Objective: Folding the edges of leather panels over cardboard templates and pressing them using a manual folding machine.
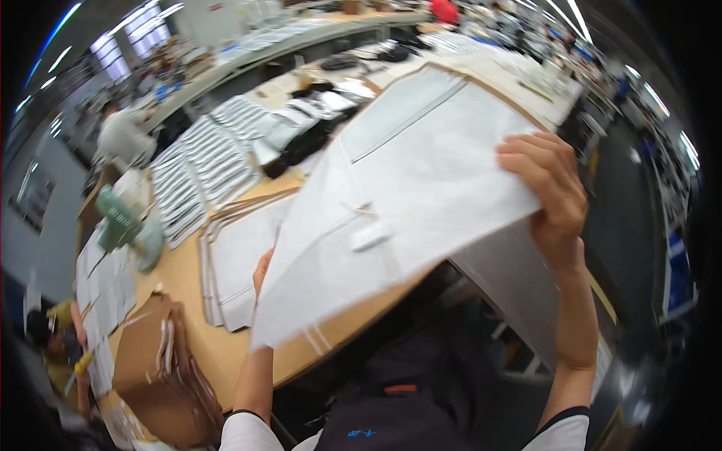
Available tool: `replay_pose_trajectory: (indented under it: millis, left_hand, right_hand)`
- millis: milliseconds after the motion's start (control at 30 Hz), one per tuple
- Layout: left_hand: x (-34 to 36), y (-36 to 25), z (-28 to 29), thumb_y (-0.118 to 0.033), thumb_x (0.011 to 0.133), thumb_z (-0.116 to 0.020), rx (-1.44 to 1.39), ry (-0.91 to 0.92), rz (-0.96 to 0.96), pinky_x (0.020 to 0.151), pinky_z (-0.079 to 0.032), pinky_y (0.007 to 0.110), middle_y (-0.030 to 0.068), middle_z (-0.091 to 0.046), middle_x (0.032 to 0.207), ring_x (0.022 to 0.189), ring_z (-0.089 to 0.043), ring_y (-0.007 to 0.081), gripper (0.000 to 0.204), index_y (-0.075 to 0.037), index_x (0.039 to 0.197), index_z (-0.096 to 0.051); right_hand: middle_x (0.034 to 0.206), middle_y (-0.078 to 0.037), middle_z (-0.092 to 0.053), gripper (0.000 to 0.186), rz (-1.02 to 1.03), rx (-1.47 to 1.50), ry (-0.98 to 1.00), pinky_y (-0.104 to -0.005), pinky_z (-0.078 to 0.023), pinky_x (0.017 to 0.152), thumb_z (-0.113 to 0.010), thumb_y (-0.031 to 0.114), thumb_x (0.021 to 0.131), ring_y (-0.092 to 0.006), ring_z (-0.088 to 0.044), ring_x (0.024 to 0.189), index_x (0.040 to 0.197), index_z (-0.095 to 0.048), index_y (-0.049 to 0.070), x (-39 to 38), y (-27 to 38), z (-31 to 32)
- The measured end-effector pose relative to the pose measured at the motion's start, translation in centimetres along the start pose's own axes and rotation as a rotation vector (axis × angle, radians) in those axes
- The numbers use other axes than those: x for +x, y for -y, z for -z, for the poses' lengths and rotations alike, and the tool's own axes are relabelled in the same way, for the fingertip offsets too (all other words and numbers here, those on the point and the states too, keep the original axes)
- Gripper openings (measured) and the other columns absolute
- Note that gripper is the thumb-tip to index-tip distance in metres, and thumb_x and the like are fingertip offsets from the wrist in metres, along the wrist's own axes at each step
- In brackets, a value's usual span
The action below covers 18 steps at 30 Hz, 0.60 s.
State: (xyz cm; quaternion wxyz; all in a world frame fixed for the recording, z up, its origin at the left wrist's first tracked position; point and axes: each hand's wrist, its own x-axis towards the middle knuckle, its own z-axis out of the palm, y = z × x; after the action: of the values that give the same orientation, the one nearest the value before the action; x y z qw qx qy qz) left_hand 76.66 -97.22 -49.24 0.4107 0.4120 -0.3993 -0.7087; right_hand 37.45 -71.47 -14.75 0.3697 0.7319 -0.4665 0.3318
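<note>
As right fingers [535, 158] clasp its edge, the sheet [440, 161] half-hides left fingers [262, 270] — grip unclear.

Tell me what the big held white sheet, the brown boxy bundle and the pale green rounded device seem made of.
Big held white sheet: paper or nonwoven fabric, perhaps; matte, bending in a broad curve.
Brown boxy bundle: probably cardboard or leather; plain matte faces, layered edges.
Pale green rounded device: likely moulded plastic; smooth, evenly coloured curves, gloss unclear through blur.
</note>
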Motion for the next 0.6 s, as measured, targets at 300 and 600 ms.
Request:
replay_pose_trajectory:
  millis: [300,600]
  left_hand:
    - [-7.0,1.5,-30.2,-0.035,0.091,-0.080,0.127,0.551,0.432,0.105,-0.053,0.043,0.0133,-0.064,0.137,0.124,-0.063,0.0273,0.071,0.000,0.146,-0.051]
    - [-15.6,1.6,-33.1,-0.037,0.097,-0.077,1.011,1.785,0.393,0.083,-0.061,0.035,0.0151,-0.077,0.109,0.091,-0.076,0.0254,0.052,0.007,0.123,-0.069]
  right_hand:
    - [0.118,-0.011,-0.076,0.024,-0.544,-0.427,0.334,-0.0451,-0.044,0.113,-0.065,-0.002,0.087,-0.0317,-0.065,0.127,0.109,-0.074,0.002,-28.5,-3.7,16.9]
    - [0.145,-0.017,-0.062,0.050,-0.919,-0.781,0.439,-0.0458,-0.044,0.114,-0.055,-0.010,0.087,-0.0325,-0.057,0.136,0.134,-0.067,0.001,-41.6,-5.7,23.9]
